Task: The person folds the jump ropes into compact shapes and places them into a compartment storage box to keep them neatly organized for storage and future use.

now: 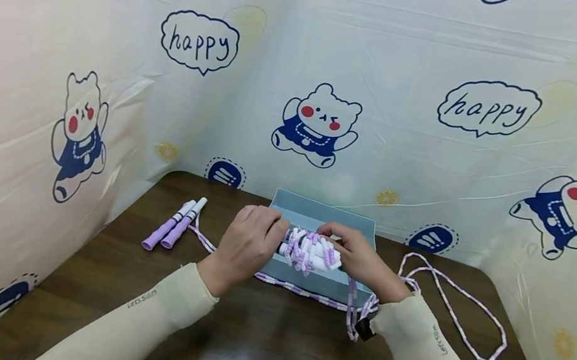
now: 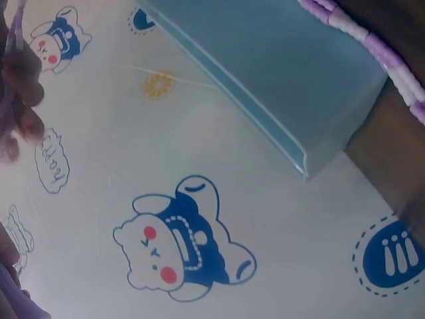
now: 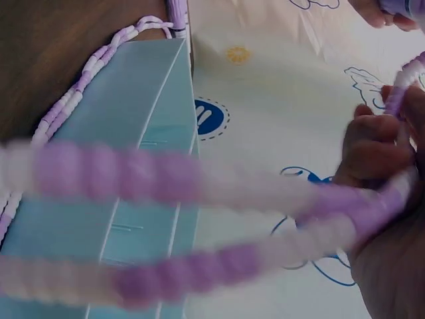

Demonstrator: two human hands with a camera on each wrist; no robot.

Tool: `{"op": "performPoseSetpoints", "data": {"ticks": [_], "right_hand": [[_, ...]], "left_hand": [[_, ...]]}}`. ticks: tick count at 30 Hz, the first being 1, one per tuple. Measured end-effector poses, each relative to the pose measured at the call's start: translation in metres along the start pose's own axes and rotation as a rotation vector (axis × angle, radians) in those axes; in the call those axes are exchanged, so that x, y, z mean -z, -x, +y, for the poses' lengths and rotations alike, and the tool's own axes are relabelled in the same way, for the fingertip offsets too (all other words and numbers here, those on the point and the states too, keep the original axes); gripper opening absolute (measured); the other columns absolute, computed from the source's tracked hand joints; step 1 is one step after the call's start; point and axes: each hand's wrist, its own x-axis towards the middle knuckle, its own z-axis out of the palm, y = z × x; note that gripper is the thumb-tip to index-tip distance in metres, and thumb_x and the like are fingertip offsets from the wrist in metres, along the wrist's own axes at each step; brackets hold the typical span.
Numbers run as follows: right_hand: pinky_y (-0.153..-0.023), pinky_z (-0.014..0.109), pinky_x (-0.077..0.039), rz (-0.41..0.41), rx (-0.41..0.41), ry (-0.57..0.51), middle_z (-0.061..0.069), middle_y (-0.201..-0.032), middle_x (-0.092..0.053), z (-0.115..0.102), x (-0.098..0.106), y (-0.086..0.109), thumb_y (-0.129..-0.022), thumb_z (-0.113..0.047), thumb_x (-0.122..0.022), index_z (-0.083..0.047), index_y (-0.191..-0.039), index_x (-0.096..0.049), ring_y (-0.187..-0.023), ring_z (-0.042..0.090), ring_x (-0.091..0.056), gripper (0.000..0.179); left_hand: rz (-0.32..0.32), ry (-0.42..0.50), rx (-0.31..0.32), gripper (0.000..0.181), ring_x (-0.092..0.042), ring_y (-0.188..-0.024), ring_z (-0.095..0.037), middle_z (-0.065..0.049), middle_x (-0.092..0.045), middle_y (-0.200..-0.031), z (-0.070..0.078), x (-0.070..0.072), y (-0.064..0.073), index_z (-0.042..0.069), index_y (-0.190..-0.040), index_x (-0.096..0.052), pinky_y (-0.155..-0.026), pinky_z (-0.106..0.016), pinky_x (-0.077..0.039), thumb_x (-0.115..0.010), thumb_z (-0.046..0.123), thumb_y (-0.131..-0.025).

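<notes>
Over the blue box, my left hand (image 1: 250,237) grips the handles of a purple and white beaded jump rope (image 1: 312,254), whose cord is wrapped in several turns around them. At the right end of this bundle, my right hand (image 1: 358,257) holds the cord with curled fingers. Two blurred cord strands (image 3: 113,169) run from the right hand (image 3: 378,156) across the right wrist view. In the head view, strands also hang below the right wrist. Only parts of both hands show at the left edge of the left wrist view.
The light blue open box (image 1: 326,210) stands at the back of the brown table (image 1: 239,337). To its left lie two purple and white handles (image 1: 171,227), with beaded cord (image 1: 304,292) along the box front. A cord loop (image 1: 479,307) lies on the right. Printed curtains (image 1: 404,34) enclose the table.
</notes>
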Motion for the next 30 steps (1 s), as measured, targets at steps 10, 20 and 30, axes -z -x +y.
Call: {"op": "performPoseSetpoints", "data": {"ticks": [10,20,30], "right_hand": [[-0.041,0.031,-0.041,-0.017,0.074,-0.101,0.006,-0.061,-0.052,0.001,-0.004,0.013,-0.105,-0.017,-0.044,-0.01,-0.096,-0.065,-0.047,0.019,-0.046,0.023],[-0.041,0.031,-0.04,0.028,0.128,-0.063,0.001,-0.06,-0.05,-0.001,-0.024,0.021,-0.107,-0.024,-0.034,-0.015,-0.098,-0.062,-0.046,0.016,-0.045,0.03],[-0.042,0.036,-0.048,-0.006,0.072,-0.057,-0.001,-0.064,-0.057,-0.006,-0.029,0.033,-0.1,-0.03,-0.054,-0.018,-0.099,-0.064,-0.048,0.016,-0.053,0.016]], "left_hand": [[0.013,-0.048,0.054,0.023,-0.058,-0.086,-0.03,-0.017,-0.057,-0.1,-0.007,0.001,-0.002,0.0,-0.107,-0.056,-0.072,-0.038,-0.048,-0.067,0.004,-0.087],[-0.033,-0.074,0.198,0.011,-0.057,-0.081,-0.03,-0.016,-0.057,-0.093,-0.012,0.005,-0.006,-0.001,-0.102,-0.059,-0.064,-0.038,-0.044,-0.06,0.003,-0.092],[-0.064,-0.133,0.201,0.013,-0.056,-0.08,-0.03,-0.016,-0.056,-0.093,-0.022,0.011,-0.006,-0.001,-0.102,-0.059,-0.063,-0.037,-0.043,-0.062,0.003,-0.089]]}}
